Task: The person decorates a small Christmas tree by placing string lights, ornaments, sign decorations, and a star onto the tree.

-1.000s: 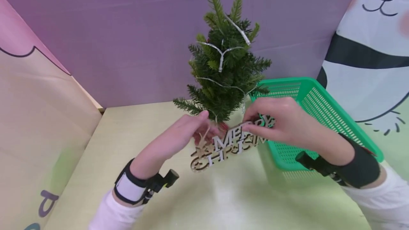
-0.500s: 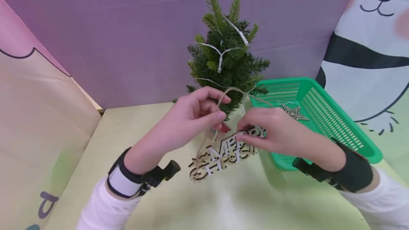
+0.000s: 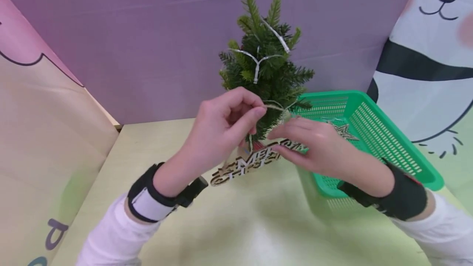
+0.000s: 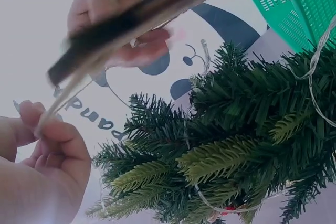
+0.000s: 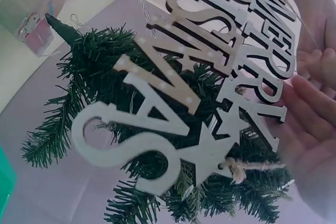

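Note:
A wooden "Merry Christmas" sign (image 3: 248,162) hangs tilted over the table in front of a small green tree (image 3: 264,75). My left hand (image 3: 258,114) pinches the sign's twine loop (image 3: 275,107) and holds it against the tree's lower branches. My right hand (image 3: 282,145) pinches the sign's right end, thumb on top. In the right wrist view the sign (image 5: 199,77) fills the frame, with the tree (image 5: 100,77) behind it. The left wrist view shows the left hand (image 4: 47,129) pinching the twine (image 4: 68,95) beside the branches (image 4: 236,150).
A green plastic basket (image 3: 373,112) stands right of the tree, behind my right hand, with a wooden star (image 3: 341,130) inside. A purple wall (image 3: 148,44) is close behind the tree. A slanted panel (image 3: 44,134) borders the table on the left.
My left hand has risen from the sign's left part, taking the twine loop up to the tree's lower branches. The sign has lifted off the table and tilted flatter.

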`<state>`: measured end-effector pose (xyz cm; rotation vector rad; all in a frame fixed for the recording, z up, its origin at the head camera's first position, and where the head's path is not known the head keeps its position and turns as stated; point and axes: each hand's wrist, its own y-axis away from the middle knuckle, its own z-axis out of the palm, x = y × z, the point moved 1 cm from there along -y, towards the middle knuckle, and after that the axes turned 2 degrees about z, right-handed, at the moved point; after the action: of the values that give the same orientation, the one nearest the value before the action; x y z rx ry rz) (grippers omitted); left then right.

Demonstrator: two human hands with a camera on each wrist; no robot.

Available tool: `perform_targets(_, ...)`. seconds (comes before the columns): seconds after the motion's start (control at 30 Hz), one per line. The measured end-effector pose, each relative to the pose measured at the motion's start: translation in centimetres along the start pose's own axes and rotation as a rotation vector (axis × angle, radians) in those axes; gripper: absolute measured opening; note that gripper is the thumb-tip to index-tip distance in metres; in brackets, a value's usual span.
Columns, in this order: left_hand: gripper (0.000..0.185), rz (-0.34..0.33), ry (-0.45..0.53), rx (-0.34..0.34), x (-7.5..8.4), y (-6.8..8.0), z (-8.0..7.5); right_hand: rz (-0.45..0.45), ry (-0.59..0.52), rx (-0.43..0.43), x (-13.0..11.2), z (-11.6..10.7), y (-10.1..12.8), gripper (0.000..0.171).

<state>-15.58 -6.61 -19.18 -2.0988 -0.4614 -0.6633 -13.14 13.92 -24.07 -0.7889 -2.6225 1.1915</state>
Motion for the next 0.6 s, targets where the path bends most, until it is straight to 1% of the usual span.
perform_targets(0.07,0.007,0.036,-0.001,0.03,0.0,-0.1,0.2,-0.008,0.025,0.129,-0.3,-0.2,-0.4,0.025)
perform_targets(0.1,0.006,0.057,-0.004,0.044,-0.1,-0.1,0.2,-0.002,0.037,0.209,-0.4,-0.2,-0.5,0.025)
perform_targets(0.2,0.006,0.115,-0.011,0.074,-0.1,-0.2,0.5,0.064,0.059,0.463,-0.5,-0.3,-1.0,0.029)
perform_targets(0.23,0.006,0.136,-0.018,0.081,0.0,-0.3,0.5,0.086,0.065,0.532,-0.4,-0.3,-1.1,0.032)
perform_targets(0.3,0.005,0.173,-0.034,0.09,0.1,-0.4,0.6,0.125,0.081,0.612,-0.2,-0.7,-1.3,0.038)
perform_targets(0.33,0.005,0.189,-0.039,0.09,0.1,-0.4,0.7,0.14,0.09,0.622,-0.1,-0.9,-1.5,0.039)
perform_targets(0.37,0.005,0.203,-0.046,0.091,0.1,-0.4,0.7,0.151,0.102,0.613,0.0,-1.2,-1.6,0.039)
perform_targets(0.4,0.005,0.213,-0.058,0.092,0.1,-0.5,0.7,0.163,0.113,0.575,0.0,-1.5,-1.7,0.038)
perform_targets(0.43,0.005,0.22,-0.07,0.091,0.2,-0.5,0.6,0.177,0.111,0.524,0.0,-1.9,-1.7,0.037)
perform_targets(0.5,0.005,0.211,-0.098,0.089,0.1,-0.6,0.3,0.216,0.072,0.415,0.1,-2.7,-1.8,0.029)
perform_targets(0.6,0.006,0.166,-0.165,0.078,0.0,-0.7,-0.3,0.315,-0.046,0.257,0.2,-3.8,-1.6,0.01)
